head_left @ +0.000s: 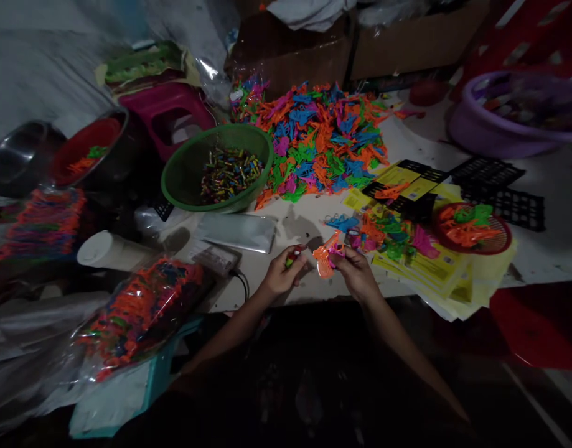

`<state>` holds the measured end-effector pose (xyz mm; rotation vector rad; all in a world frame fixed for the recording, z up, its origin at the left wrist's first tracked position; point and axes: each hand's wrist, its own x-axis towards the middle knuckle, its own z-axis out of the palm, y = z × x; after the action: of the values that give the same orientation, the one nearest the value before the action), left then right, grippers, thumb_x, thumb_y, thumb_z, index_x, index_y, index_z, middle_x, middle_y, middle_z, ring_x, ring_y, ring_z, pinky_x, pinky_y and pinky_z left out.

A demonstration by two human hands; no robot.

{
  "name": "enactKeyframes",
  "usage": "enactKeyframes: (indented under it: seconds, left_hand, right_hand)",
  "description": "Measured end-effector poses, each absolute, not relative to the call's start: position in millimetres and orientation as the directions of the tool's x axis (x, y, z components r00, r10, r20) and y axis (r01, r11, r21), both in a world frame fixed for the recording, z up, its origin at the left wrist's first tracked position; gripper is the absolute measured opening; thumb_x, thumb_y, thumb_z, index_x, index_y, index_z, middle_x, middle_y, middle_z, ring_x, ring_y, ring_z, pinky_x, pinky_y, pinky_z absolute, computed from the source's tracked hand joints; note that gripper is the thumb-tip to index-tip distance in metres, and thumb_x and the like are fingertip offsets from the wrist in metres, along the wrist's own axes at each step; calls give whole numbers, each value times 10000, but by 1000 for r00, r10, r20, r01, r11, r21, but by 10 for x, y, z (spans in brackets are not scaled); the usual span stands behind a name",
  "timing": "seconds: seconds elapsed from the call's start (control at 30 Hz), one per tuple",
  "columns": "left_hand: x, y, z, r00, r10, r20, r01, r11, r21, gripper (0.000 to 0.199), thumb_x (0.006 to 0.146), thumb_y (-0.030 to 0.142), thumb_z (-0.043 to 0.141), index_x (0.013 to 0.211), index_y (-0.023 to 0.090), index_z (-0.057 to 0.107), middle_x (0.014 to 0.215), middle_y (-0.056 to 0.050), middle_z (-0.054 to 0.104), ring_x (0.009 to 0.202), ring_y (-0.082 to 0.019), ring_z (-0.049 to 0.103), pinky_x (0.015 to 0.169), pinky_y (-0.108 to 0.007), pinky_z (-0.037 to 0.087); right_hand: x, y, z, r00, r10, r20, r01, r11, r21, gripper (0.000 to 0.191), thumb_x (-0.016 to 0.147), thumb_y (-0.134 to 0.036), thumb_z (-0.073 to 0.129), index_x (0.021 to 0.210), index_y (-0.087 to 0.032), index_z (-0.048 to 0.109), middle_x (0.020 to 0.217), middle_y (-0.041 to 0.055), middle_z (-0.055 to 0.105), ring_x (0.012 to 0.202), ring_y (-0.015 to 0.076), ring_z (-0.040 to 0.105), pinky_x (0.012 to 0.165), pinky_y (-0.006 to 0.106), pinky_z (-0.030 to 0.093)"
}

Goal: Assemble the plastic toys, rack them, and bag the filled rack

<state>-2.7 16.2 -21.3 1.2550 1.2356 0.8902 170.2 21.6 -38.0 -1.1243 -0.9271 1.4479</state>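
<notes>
My right hand pinches a bright orange plastic toy gun with a pink part on it, over the front of the table. Just left of it, my left hand is closed around a small green and red piece, mostly hidden by the fingers. The two hands are apart. Beyond my right hand lies a small heap of loose toy pieces in orange, green, blue and pink. A large pile of similar toys covers the table further back.
To the left stands a green basin of small coloured cylinders. A clear flat packet lies before it. Yellow cards and a red basket are at right, near a purple tub. A bag of toys sits front left.
</notes>
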Motion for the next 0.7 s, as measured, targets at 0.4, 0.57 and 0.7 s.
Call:
enactKeyframes:
  seconds: [0.4, 0.57, 0.7]
  left_hand:
    - [121, 74, -131, 244, 951, -192, -53, 211, 976, 446, 739, 494, 542, 1009, 147, 472, 495, 62, 539, 308, -38, 391, 325, -161, 256]
    - [135, 93, -74, 256, 933, -251, -122, 289, 950, 463, 716, 504, 557, 989, 140, 468, 732, -18, 636, 324, -37, 448, 296, -170, 245]
    - [162, 68, -127, 276, 933, -230, -139, 276, 951, 428, 737, 476, 552, 984, 137, 467, 700, -9, 634, 331, -34, 449, 307, -159, 272]
  right_hand:
    - [1568, 141, -185, 83, 995, 55, -13, 56, -998, 143, 728, -318, 542, 680, -206, 467, 585, -56, 393, 516, 77, 351, 473, 205, 305]
    - [1600, 123, -143, 194, 978, 81, 69, 69, -995, 155, 729, -316, 530, 651, -207, 451, 524, -66, 369, 466, 72, 329, 431, 202, 284]
    - [1521, 89, -116, 246, 969, 18, 52, 5, -999, 183, 745, -348, 520, 666, -215, 422, 481, -79, 389, 396, 68, 346, 385, 203, 308]
